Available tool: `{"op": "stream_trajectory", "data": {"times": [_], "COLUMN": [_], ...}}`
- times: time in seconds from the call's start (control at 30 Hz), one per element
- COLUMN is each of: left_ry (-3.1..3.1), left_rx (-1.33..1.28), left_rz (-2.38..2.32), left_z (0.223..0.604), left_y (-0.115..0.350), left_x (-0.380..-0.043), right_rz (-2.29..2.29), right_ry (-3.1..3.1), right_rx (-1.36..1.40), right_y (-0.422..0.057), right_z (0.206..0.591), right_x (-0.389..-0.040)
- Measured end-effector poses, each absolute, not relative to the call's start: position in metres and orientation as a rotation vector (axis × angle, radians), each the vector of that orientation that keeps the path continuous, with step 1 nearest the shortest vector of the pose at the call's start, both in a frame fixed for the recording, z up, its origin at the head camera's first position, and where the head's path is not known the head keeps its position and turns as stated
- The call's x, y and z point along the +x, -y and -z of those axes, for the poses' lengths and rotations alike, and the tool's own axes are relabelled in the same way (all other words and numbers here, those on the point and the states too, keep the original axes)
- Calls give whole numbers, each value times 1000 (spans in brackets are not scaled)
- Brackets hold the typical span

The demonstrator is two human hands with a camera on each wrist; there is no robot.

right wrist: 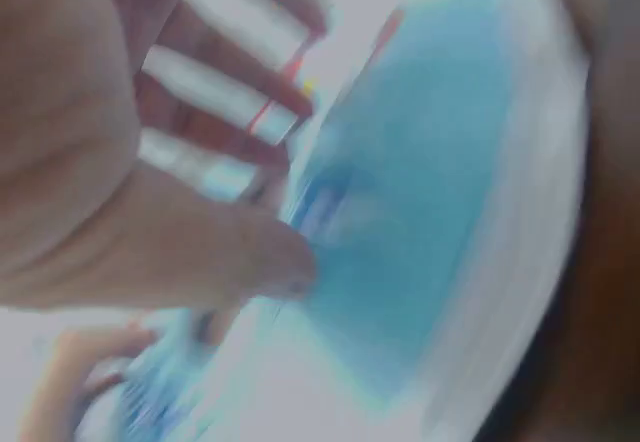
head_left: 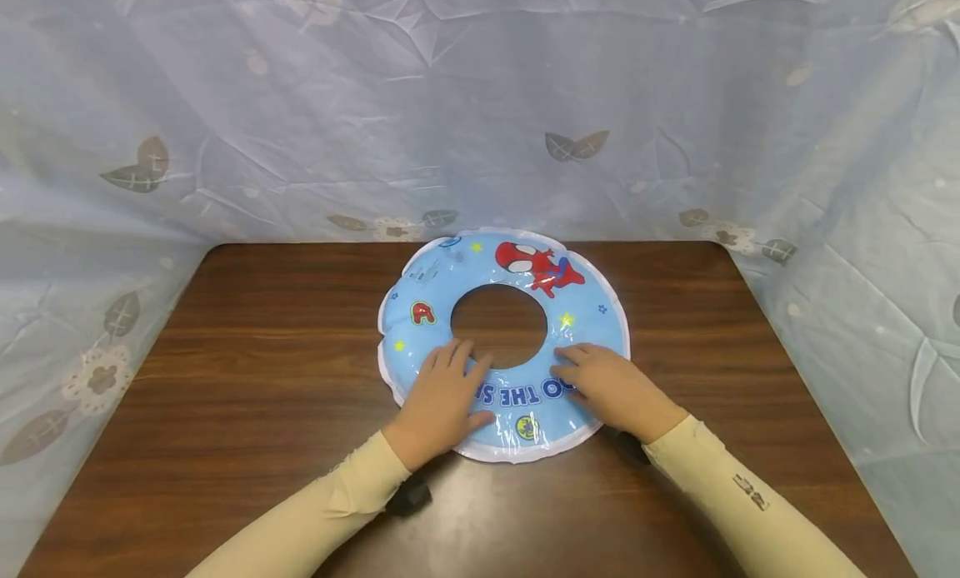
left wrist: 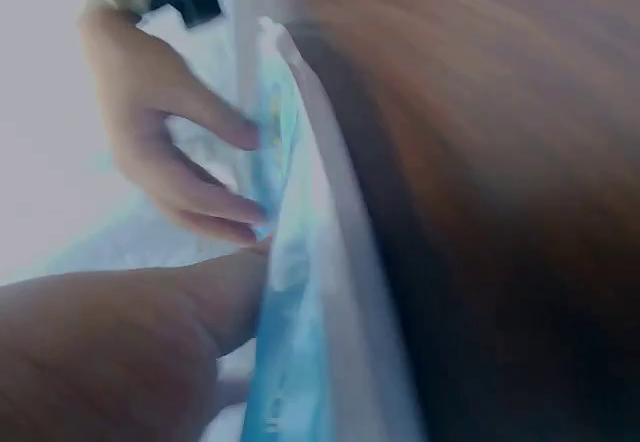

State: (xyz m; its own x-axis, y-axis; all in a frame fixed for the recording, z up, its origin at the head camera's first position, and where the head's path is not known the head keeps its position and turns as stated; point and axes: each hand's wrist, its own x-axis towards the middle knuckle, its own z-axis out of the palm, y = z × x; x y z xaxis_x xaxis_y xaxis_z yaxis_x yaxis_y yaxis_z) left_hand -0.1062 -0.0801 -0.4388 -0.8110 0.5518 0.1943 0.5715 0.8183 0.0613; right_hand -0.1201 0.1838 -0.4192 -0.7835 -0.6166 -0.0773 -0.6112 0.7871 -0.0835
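So the blue swim ring [head_left: 596,328] is sitting around the middle of the table [head_left: 285,336], its far rim overlapping the table's back edge in the head view. Can't really tell if its near edge is touching the wood. A red cartoon figure [head_left: 543,266] with big white eyes is showing on the far right part, yellow stars are dotting the blue, and the chunky lettering [head_left: 517,393] on the near part is facing upside down, with "THE" readable. A small round badge [head_left: 527,428] is sitting just below it, and a white crinkly border is running round the outside.

Both hands are resting on the near half. The left hand [head_left: 438,403] is lying palm down, fingers reaching toward the hole and thumb sticking out sideways. The right hand [head_left: 615,386] is lying across the right side, fingers loosely spread and pointing inward, partly covering the letters. Neither one is gripping anything. Both wrist views are coming out pretty blurry.

Further out, cream sleeves [head_left: 750,486] are covering the forearms, and a black object [head_left: 408,496] is poking out under the left wrist. Pale blue cloth [head_left: 480,103] with leaf prints is hanging behind and at the sides.
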Motion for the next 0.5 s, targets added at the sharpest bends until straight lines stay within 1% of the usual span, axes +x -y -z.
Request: {"op": "stream_trajectory", "data": {"times": [0.1,0.2,0.33,0.5], "left_ry": [2819,2805,2873,3012], "left_rx": [-798,-810,-894,-995], "left_rz": [206,188,131,158], "left_z": [442,446,449,449], "left_y": [84,85,86,87], "left_x": [-106,-105,-108,-119], "right_rz": [180,246,189,177], "right_ry": [-2882,-2835,-2840,-2840], "right_rx": [-1006,-1036,-1045,-1055], "right_y": [-163,-146,-138,-143], "right_z": [415,416,425,434], "right_x": [-100,-87,-82,-81]}}
